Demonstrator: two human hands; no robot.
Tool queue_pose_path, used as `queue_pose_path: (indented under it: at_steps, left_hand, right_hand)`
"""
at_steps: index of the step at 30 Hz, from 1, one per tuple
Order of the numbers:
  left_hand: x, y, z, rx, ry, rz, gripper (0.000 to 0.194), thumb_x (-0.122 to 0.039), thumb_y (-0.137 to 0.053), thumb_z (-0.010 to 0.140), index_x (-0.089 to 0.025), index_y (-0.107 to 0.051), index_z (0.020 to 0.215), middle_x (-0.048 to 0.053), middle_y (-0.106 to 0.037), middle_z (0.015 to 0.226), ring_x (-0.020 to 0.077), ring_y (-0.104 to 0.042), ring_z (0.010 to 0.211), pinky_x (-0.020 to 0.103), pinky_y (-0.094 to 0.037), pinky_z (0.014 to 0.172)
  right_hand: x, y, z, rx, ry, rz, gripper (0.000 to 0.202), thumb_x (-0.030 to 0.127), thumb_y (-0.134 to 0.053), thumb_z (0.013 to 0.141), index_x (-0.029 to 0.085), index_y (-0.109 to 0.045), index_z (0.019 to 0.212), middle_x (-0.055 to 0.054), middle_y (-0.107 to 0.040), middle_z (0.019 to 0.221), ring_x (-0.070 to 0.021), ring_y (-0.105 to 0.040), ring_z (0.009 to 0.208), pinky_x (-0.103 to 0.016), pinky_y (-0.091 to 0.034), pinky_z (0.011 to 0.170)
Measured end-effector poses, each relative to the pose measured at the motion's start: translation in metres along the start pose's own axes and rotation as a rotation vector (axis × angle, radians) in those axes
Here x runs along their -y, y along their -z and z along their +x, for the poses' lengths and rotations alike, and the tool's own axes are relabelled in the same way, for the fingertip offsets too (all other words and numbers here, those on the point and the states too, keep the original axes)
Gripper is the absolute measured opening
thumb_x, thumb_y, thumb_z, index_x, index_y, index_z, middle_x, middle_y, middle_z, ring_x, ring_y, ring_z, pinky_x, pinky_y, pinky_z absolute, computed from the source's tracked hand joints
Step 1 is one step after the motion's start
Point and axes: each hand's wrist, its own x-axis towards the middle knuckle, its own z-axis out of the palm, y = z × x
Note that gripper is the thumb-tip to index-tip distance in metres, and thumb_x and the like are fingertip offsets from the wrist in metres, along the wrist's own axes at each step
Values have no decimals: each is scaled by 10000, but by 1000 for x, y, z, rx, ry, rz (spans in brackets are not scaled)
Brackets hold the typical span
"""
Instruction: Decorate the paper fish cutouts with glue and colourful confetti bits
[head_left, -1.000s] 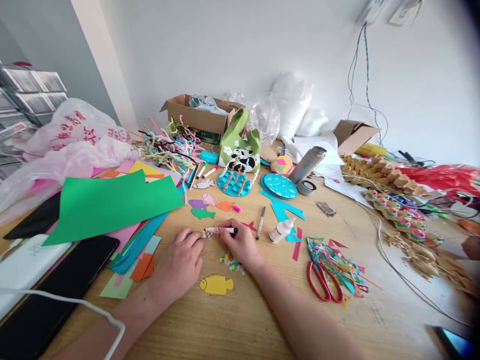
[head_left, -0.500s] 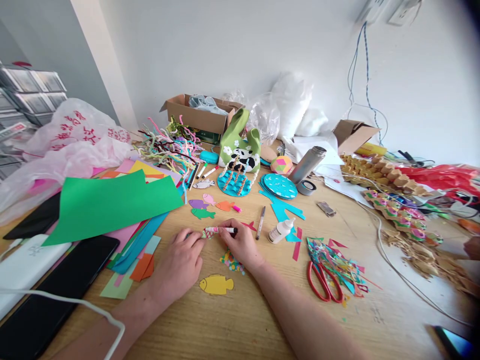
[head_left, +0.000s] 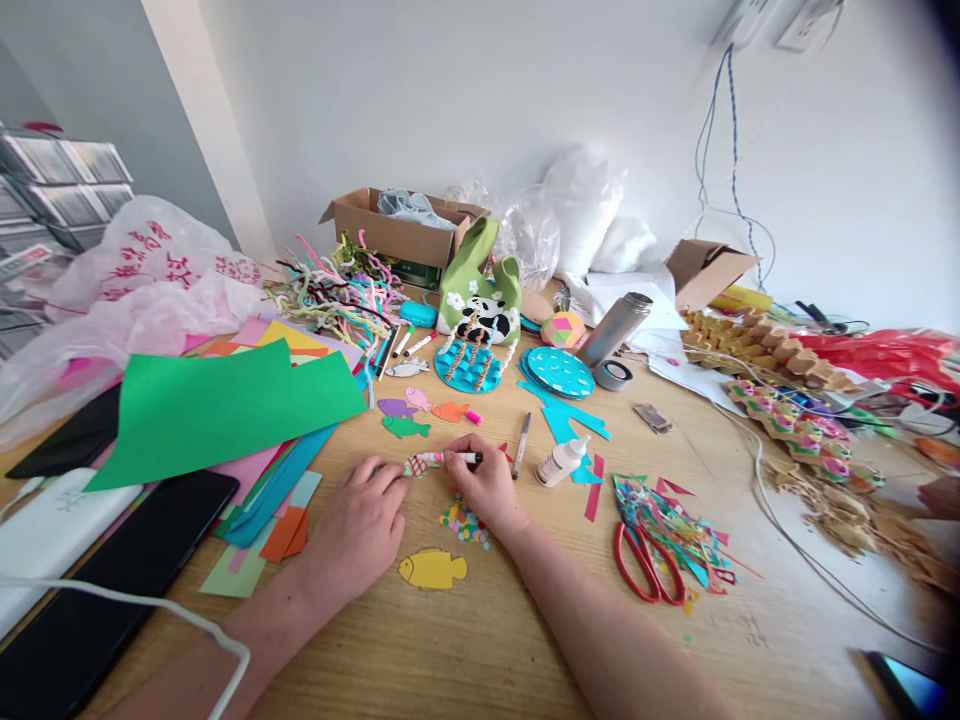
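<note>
My right hand (head_left: 484, 480) is closed round a marker (head_left: 469, 457) with a white barrel and a dark end. The marker's tip points left, at a small paper fish (head_left: 416, 465) with a red criss-cross pattern. My left hand (head_left: 367, 515) presses the other end of this fish to the table with bent fingertips, which hide part of it. Nearer me lies a yellow paper fish (head_left: 433, 570). Beside my right wrist is a heap of coloured paper dots (head_left: 463, 520). Beyond the hands lie green (head_left: 406, 427), purple (head_left: 396, 408), pink (head_left: 417, 398) and orange (head_left: 450, 411) paper fish.
Right of my hands are a pen (head_left: 522, 445), a white glue bottle (head_left: 562, 460), red-handled scissors (head_left: 649, 565) and paper scraps (head_left: 675, 520). Left lie green paper (head_left: 232, 410) and a black phone (head_left: 120, 590). A steel flask (head_left: 616, 330) stands behind. Part of another person's hand (head_left: 941, 495) shows at far right.
My right hand has shifted slightly right with the marker, and more of the fish's red pattern shows. The left hand stays in place.
</note>
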Motion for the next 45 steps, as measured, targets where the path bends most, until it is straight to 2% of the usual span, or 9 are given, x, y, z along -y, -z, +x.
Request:
queue_pose_path:
  at_steps: [10, 45]
  left_hand:
    - [0, 1, 0, 5, -4, -2, 431, -17, -443, 797, -158, -665, 1140, 92, -661, 1170, 268, -506, 1137, 466, -464, 1017]
    - [-1, 1, 0, 14, 5, 3, 436, -12, -447, 794, -154, -662, 1145, 88, -662, 1163, 264, -515, 1138, 448, -448, 1028]
  right_hand:
    - [1, 0, -2, 44, 2, -31, 181, 318, -558, 775, 162, -648, 760, 10, -597, 611, -115, -468, 536, -220, -346, 497]
    - [-4, -2, 0, 9, -15, -32, 198, 337, -561, 795, 164, -655, 775, -3, -632, 644, -131, -521, 570, -228, -384, 529]
